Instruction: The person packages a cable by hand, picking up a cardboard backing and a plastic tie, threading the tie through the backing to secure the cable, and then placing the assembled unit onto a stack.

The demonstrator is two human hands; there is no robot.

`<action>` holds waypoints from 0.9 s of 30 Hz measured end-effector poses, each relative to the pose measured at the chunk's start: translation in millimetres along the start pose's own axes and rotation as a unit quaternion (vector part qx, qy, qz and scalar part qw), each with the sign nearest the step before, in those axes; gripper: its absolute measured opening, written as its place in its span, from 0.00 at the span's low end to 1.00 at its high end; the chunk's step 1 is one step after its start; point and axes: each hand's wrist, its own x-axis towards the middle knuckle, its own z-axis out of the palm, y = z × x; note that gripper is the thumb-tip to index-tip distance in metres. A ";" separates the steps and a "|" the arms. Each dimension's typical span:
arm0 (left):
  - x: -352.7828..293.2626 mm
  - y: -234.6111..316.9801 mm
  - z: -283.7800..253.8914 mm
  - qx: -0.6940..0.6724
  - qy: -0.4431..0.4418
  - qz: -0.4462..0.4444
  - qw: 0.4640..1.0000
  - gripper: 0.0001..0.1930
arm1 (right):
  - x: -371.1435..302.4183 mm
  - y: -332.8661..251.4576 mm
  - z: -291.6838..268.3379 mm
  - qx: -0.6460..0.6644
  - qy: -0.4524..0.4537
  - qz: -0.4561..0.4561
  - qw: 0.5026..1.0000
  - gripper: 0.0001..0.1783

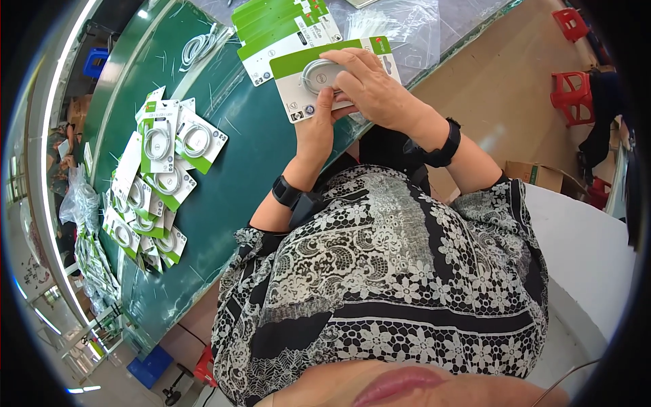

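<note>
Near the table's right edge I hold a white and green packaging card [287,100] with a coiled white cable [311,70] lying against its front. My left hand [314,134] grips the card's lower edge, its thumb on the front below the coil and its other fingers hidden behind. Over the coil's right side, my right hand [376,88] has its fingers curled onto the cable and card. Just beyond lies a fanned stack of similar cards [261,42]. Beside the stack, thin white strips [369,22] lie on clear plastic.
Finished-looking cards with coiled cables form a heap [157,186] on the green table [224,146]. A loose cable coil [197,51] lies at the far left. Plastic bags [85,224] hang past the table's left edge. Red stools [571,97] and a cardboard box [536,176] stand right.
</note>
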 end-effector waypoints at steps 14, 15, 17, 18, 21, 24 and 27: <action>2.6 -2.9 -3.4 -0.059 0.010 -0.017 0.998 0.20 | -10.9 16.8 2.3 0.053 0.039 0.063 0.996 0.09; 3.3 -3.4 -3.0 -0.060 0.009 -0.017 0.998 0.20 | -10.4 17.1 3.0 0.056 0.037 0.064 0.996 0.09; 4.7 -4.1 -2.5 -0.051 0.015 -0.015 0.998 0.20 | -10.4 19.6 2.8 0.065 0.037 0.062 0.995 0.09; 5.7 -4.2 -2.1 -0.047 0.017 -0.013 0.999 0.20 | -10.1 21.4 2.3 0.074 0.037 0.060 0.995 0.09; 4.3 -3.6 -4.4 0.004 0.032 0.000 0.999 0.20 | -10.2 22.3 5.6 0.092 0.037 0.059 0.993 0.09; 4.0 -3.5 -8.2 0.045 0.041 0.015 0.998 0.21 | -7.6 18.7 11.9 0.107 0.038 0.064 0.991 0.10; 6.0 -1.1 -14.4 0.079 0.059 0.034 0.995 0.21 | -7.3 8.7 15.7 0.100 0.134 0.102 0.981 0.12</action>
